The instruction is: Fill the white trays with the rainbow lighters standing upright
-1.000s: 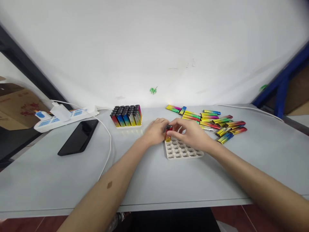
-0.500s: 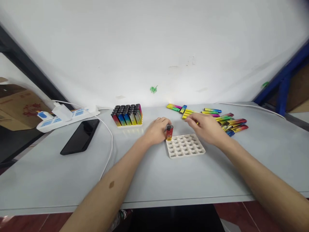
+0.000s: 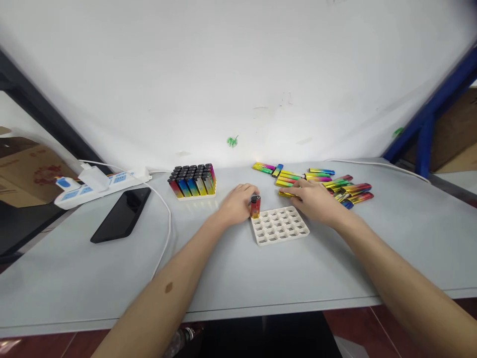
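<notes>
A white grid tray [image 3: 280, 238] of square holes lies flat on the table. One red-and-gold lighter [image 3: 255, 208] stands upright in its far left corner hole. My left hand [image 3: 238, 203] curls around the back and left side of that lighter; its fingertips are partly hidden. Beyond the tray's far right corner, my right hand [image 3: 313, 199] is closed with its fingertips on a gold lighter [image 3: 286, 194] lying low at the table. Shiny multicolored lighters [image 3: 288, 178] lie just behind this hand, and more lighters [image 3: 357, 189] are heaped to its right.
At the back left, a filled tray [image 3: 197, 197] holds rows of upright lighters [image 3: 192, 181]. A black phone [image 3: 121, 216], a white power strip [image 3: 100, 186] and a white cable [image 3: 169, 223] occupy the left side. Behind the table rises a white wall [image 3: 208, 89].
My right hand has lowered and now has a gold lighter at its fingertips, in front of the row of lighters. My left hand stays by the standing lighter. The view has shifted slightly.
</notes>
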Demonstrator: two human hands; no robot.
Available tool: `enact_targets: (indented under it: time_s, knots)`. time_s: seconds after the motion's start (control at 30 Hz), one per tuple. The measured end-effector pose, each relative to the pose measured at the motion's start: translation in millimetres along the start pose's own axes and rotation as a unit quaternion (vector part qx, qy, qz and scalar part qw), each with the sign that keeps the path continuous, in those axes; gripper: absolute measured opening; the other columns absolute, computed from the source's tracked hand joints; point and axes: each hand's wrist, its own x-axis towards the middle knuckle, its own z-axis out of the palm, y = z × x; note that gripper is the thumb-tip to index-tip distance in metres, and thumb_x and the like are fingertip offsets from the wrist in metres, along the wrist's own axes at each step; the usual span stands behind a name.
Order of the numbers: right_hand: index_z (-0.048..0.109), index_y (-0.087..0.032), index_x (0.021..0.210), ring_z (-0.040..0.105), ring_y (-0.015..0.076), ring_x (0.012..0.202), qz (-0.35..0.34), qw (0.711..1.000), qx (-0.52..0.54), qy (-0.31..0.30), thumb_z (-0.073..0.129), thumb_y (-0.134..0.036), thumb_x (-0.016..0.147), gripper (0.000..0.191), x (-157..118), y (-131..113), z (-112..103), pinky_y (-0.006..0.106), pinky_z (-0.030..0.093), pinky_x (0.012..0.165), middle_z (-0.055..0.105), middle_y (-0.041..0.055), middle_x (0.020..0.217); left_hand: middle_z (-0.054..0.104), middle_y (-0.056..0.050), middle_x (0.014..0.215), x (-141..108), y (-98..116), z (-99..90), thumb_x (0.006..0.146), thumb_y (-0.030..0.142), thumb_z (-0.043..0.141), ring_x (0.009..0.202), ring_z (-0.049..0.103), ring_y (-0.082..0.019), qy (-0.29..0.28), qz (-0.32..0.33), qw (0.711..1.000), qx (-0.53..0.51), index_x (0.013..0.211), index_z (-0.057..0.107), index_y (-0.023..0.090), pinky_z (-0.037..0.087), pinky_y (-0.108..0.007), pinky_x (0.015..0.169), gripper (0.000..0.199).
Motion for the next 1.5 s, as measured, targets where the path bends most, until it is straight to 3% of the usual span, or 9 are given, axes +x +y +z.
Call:
enact_targets:
  time_s: [0.13, 0.33, 0.53, 0.7, 0.83, 0.97, 1.13, 1.33, 1.5]
  knots:
    - [0.063, -0.017, 0.127, 0.058, 0.0326, 0.11, 0.004, 1.0, -0.005, 0.011, 0.05, -0.024, 0.088, 0.041, -2, 3, -1, 0.043, 0.046, 0.086, 0.063, 0.0161, 0.121, 0.064, -0.006, 0.118, 0, 0, 0.1, 0.082, 0.016, 0.056, 0.115, 0.056, -0.025, -0.001, -0.002, 1.0, 0.001, 0.105, 0.055, 0.022, 0.047, -0.042, 0.099, 0.024]
    - [0.065, -0.02, 0.077, 0.061, 0.0304, 0.083, 0.071, 0.997, -0.029, -0.014, 0.057, -0.038, 0.084, 0.021, -4, 7, -8, 0.041, 0.044, 0.071, 0.065, 0.0121, 0.083, 0.064, -0.006, 0.118, 0, 1, -0.2, 0.083, 0.016, 0.056, 0.115, 0.056, -0.025, -0.004, -0.008, 1.0, -0.001, 0.105, 0.056, 0.022, 0.047, -0.042, 0.099, 0.023]
    - [0.064, -0.021, 0.081, 0.063, 0.0274, 0.083, 0.138, 0.985, 0.104, 0.004, 0.066, -0.04, 0.075, 0.019, -1, -1, -13, 0.036, 0.043, 0.066, 0.069, 0.0074, 0.086, 0.063, -0.007, 0.119, 0, -1, 0.7, 0.084, 0.017, 0.055, 0.116, 0.056, -0.025, -0.001, 0.001, 1.0, 0.005, 0.107, 0.056, 0.021, 0.046, -0.042, 0.101, 0.024]
    - [0.066, -0.021, 0.09, 0.066, 0.0237, 0.088, 0.17, 0.929, 0.327, 0.031, 0.069, -0.047, 0.076, 0.029, -2, -10, -26, 0.036, 0.047, 0.077, 0.071, 0.0049, 0.093, 0.063, -0.007, 0.119, 0, -1, 0.0, 0.084, 0.017, 0.055, 0.115, 0.056, -0.025, -0.003, 0.006, 1.0, 0.002, 0.107, 0.056, 0.021, 0.046, -0.042, 0.099, 0.023]
    - [0.06, -0.021, 0.093, 0.067, 0.0224, 0.095, 0.133, 0.83, 0.539, 0.044, 0.065, -0.049, 0.083, 0.03, -2, -13, -26, 0.038, 0.05, 0.087, 0.071, 0.0058, 0.097, 0.064, -0.007, 0.117, 0, -1, 0.3, 0.083, 0.016, 0.055, 0.115, 0.056, -0.025, 0.0, 0.011, 1.0, -0.003, 0.105, 0.056, 0.022, 0.046, -0.042, 0.099, 0.023]
    - [0.053, -0.026, 0.103, 0.064, 0.0181, 0.077, 0.136, 0.748, 0.65, 0.023, 0.062, -0.055, 0.084, 0.035, -1, -20, -23, 0.033, 0.056, 0.063, 0.061, -0.0001, 0.085, 0.064, -0.006, 0.116, 0, -1, 0.9, 0.082, 0.016, 0.056, 0.114, 0.056, -0.025, 0.002, 0.011, 1.0, -0.004, 0.104, 0.055, 0.022, 0.047, -0.042, 0.099, 0.024]
    - [0.053, -0.028, 0.1, 0.042, 0.0097, 0.051, 0.173, 0.69, 0.703, 0.011, 0.059, -0.056, 0.084, 0.032, 0, -29, -22, 0.019, 0.027, 0.039, 0.05, -0.0046, 0.072, 0.064, -0.007, 0.116, 0, 0, 0.0, 0.083, 0.016, 0.055, 0.114, 0.056, -0.025, -0.001, 0.008, 1.0, -0.002, 0.105, 0.055, 0.022, 0.047, -0.042, 0.099, 0.023]
    - [0.053, -0.021, 0.069, 0.026, 0.0107, 0.046, 0.176, 0.684, 0.708, -0.023, 0.041, -0.073, 0.084, 0.056, 2, -30, -22, 0.024, 0.015, 0.04, 0.034, -0.0033, 0.055, 0.064, -0.006, 0.115, 0, -1, 0.7, 0.082, 0.016, 0.056, 0.112, 0.057, -0.024, 0.001, 0.01, 1.0, -0.001, 0.105, 0.055, 0.022, 0.047, -0.042, 0.098, 0.024]
    - [0.042, -0.022, 0.057, 0.022, 0.0111, 0.044, 0.191, 0.684, 0.704, -0.022, 0.039, -0.067, 0.087, 0.054, 2, -30, -18, 0.024, 0.012, 0.04, 0.028, -0.0039, 0.05, 0.064, -0.006, 0.116, 0, -2, 2.1, 0.082, 0.015, 0.056, 0.114, 0.056, -0.024, 0.005, 0.011, 1.0, -0.003, 0.105, 0.055, 0.023, 0.046, -0.042, 0.099, 0.025]
